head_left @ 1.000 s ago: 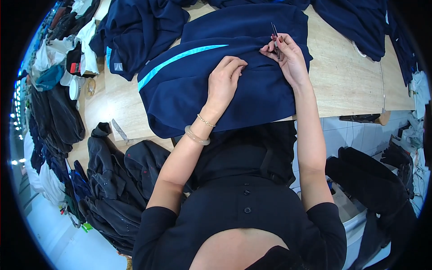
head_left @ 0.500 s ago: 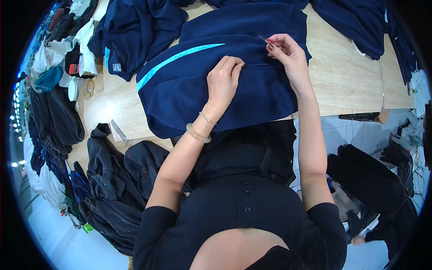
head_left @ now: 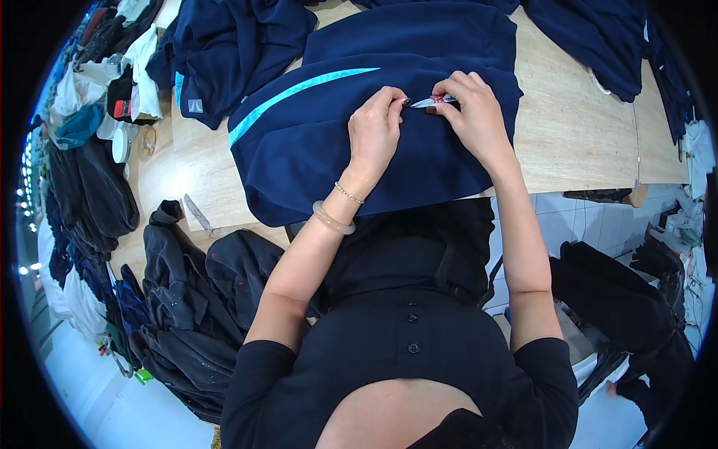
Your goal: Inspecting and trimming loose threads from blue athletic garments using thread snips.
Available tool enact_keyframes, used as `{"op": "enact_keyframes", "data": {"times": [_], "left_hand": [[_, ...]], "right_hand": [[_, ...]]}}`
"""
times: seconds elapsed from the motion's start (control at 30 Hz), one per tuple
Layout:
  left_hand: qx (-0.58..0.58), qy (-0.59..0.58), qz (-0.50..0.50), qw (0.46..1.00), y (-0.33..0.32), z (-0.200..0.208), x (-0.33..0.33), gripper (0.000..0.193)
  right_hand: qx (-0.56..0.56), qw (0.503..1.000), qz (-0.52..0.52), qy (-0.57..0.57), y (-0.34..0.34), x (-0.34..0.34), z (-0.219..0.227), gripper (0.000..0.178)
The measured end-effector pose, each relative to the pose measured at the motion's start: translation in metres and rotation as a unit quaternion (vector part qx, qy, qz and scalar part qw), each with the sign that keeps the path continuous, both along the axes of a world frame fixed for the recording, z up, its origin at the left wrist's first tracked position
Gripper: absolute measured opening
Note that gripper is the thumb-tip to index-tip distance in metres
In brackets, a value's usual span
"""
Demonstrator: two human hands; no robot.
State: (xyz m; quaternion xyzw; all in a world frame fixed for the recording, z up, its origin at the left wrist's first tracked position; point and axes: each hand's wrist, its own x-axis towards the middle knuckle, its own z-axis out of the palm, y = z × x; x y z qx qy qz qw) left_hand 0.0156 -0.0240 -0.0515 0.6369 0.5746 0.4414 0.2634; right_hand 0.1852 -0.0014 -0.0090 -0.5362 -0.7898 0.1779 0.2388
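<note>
A navy blue garment (head_left: pixel 314 168) with a curved light blue stripe (head_left: pixel 295 88) lies spread on the table in front of me. Over its middle, my left hand (head_left: pixel 374 131) pinches thumb and forefinger together; what lies between them is too small to make out. Small thread snips (head_left: pixel 423 102) with a red part are gripped in my right hand (head_left: pixel 474 118). Their pointed blades reach left, close to my left fingertips, just above the cloth.
More navy garments (head_left: pixel 239 52) are heaped at the back left and back right (head_left: pixel 591 45) of the wooden table (head_left: pixel 576 142). Dark clothes (head_left: pixel 187 307) pile up at my left, near a clear strip (head_left: pixel 197 213). A person in black (head_left: pixel 613 292) is at the lower right.
My right hand has come down and to the left, bringing the snips' blades up to my left fingertips. My left hand stays nearly in place, still pinching.
</note>
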Motion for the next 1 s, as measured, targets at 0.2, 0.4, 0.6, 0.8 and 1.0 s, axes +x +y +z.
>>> {"op": "enact_keyframes", "data": {"times": [0.2, 0.4, 0.6, 0.8, 1.0], "left_hand": [[0.003, 0.003, -0.002, 1.0, 0.001, -0.001, 0.001, 0.005], [0.008, 0.009, -0.002, 1.0, 0.002, 0.0, -0.001, 0.005], [-0.071, -0.157, -0.016, 0.985, -0.013, 0.033, -0.024, 0.01], [-0.063, 0.043, 0.31, 0.948, -0.037, 0.03, -0.196, 0.028], [-0.261, -0.163, 0.27, 0.912, -0.049, 0.012, -0.238, 0.024]], "right_hand": [[-0.001, 1.0, 0.013, -0.005, 0.002, 0.0, -0.001, 0.011], [-0.002, 1.0, 0.004, -0.003, 0.002, -0.002, -0.001, 0.011], [-0.055, 0.967, -0.069, 0.239, -0.003, 0.016, 0.01, 0.014], [-0.039, 0.906, -0.297, 0.299, -0.016, 0.125, -0.014, 0.018], [-0.178, 0.869, -0.367, 0.279, -0.019, 0.106, -0.023, 0.028]]}}
